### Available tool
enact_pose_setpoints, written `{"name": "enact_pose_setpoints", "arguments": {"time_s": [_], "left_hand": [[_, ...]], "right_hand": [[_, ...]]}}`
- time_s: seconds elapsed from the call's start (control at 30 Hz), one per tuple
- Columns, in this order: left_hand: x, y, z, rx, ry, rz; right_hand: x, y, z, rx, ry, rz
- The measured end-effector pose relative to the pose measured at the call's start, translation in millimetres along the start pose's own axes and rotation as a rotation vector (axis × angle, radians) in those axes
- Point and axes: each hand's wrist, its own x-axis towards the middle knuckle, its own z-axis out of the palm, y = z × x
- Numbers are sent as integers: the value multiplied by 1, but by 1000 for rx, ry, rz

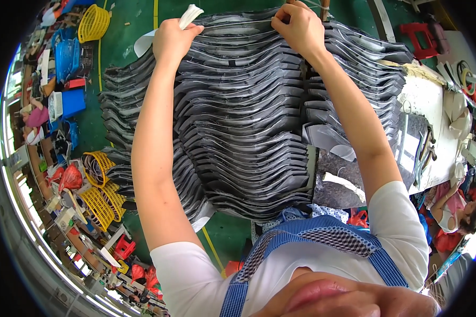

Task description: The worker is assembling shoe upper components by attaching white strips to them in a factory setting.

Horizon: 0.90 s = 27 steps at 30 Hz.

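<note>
My left hand is at the far left of the work surface, closed around a bundle of white strips that sticks up past the thumb. My right hand reaches the far edge with thumb and fingers pinched together; whatever lies between them is hidden. Beneath both hands spread rows of dark grey, curved cut pieces, overlapping like shingles and showing thin pale edges. More of these pieces lie in a row on the right. Just beyond my right hand stands a brown stick with string around it.
A dark slab at the near right carries another white strip bundle. Beyond it is a pale tabletop with tools. Yellow baskets and blue crates stand at left, a red stool at far right. Another person is at right.
</note>
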Motion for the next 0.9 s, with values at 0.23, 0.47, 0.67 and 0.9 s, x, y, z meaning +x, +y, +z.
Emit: {"name": "enact_pose_setpoints", "arguments": {"time_s": [0.23, 0.47, 0.67, 0.9], "left_hand": [[20, 11, -12, 230, -62, -52], [9, -24, -38, 141, 188, -53], [-110, 11, -102, -1399, -391, 59], [-257, 2, -158, -1473, -285, 138]], "right_hand": [[14, 22, 20, -89, 52, -33], [0, 24, 9, 269, 169, -39], [-45, -59, -37, 979, -373, -95], [-113, -217, -64, 1026, -554, -216]]}}
